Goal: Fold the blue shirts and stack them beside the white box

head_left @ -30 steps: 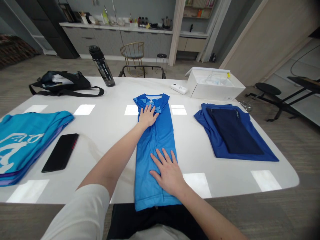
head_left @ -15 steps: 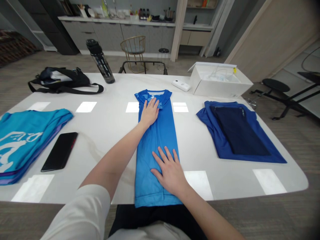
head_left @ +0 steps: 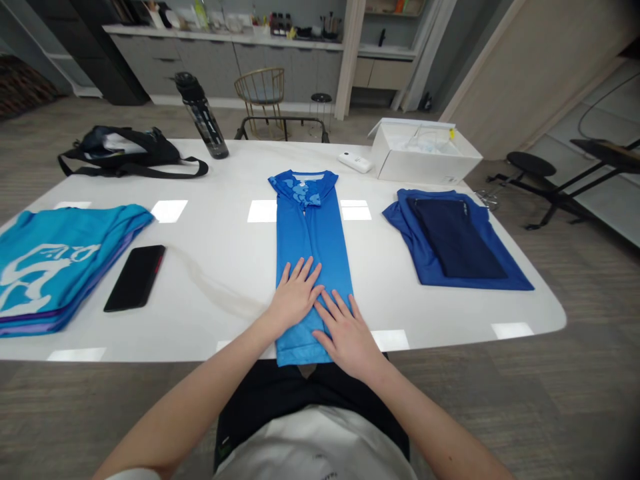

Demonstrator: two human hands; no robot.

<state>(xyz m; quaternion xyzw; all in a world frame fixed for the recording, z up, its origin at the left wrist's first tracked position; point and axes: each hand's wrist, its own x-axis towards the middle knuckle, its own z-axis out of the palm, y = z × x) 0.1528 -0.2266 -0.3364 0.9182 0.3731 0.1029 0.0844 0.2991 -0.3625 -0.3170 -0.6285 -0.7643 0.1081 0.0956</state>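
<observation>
A blue shirt (head_left: 313, 230) lies folded into a long narrow strip, its patterned collar end pointing away from me and its lower end at the table's near edge. My left hand (head_left: 296, 293) rests flat on the lower half of the shirt, fingers spread. Beside it, my right hand (head_left: 346, 333) lies on the shirt's lower right side, fingers also spread, partly over its edge. The two hands touch or nearly touch at the fingertips. Neither hand grips anything.
Folded teal shirts (head_left: 65, 260) and a black phone (head_left: 135, 279) lie left on the white table (head_left: 210, 233). Dark blue folded clothes (head_left: 455, 243) lie right. At the back are a black bag (head_left: 130, 153), a bottle (head_left: 203, 117), a white device (head_left: 355, 162) and a white box (head_left: 425, 153).
My left hand has slid from the collar down the shirt toward me, next to my right hand. The right hand stays on the shirt's lower part. The camera view has shifted somewhat.
</observation>
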